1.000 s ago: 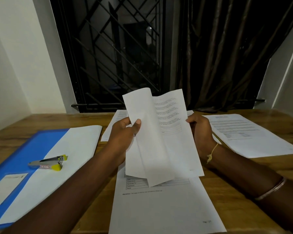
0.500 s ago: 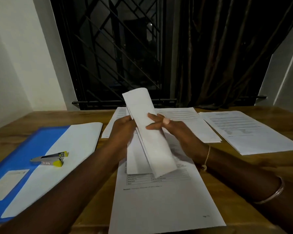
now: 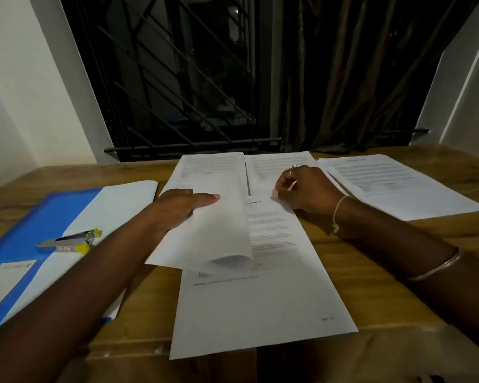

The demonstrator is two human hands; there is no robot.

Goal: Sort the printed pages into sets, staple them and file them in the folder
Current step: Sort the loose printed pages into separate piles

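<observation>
Printed pages [image 3: 260,299] lie just right of the blue folder [image 3: 53,214]. Left hand [image 3: 177,211] grips a curled-over sheet [image 3: 213,239], thumb on top. Right hand [image 3: 307,189] pinches the pages' top edge.

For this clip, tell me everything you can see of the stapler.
The stapler has a grey metal-looking body, a dark top strip, yellow plastic-looking parts at its right end and a small pale label on its side. It lies flat on the white sheet that covers part of the blue folder. Only that sheet touches it.
</observation>
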